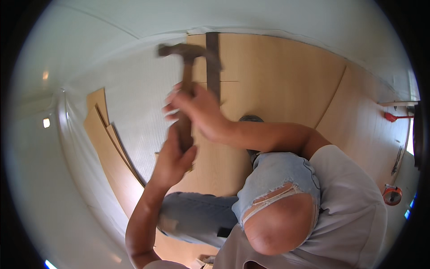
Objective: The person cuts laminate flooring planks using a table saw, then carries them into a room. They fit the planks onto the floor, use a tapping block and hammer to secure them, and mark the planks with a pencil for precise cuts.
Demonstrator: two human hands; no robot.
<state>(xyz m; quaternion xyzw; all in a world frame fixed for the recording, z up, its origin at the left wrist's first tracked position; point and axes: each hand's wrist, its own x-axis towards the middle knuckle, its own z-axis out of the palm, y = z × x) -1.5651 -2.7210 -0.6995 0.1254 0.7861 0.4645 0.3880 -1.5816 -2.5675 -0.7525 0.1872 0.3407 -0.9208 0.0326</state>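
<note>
Brown hammer (183, 122), probably heavy at its head (190, 51)

It is at 11 o'clock, head toward 12. Its handle (184, 132) seems stiff, best held low, where the left hand (169, 165) grasps it. The right hand (202, 110) is higher; through blur, I cannot tell if it grips.

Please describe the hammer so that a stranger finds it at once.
Find the wide wood-coloured floor, then go to its upper left part, where a dark straight bar lies. Mostly left of the bar is the hammer, with the left hand and right hand at its brown handle. Unlike the plain bar, it has a crosswise head with a curved claw.
</note>
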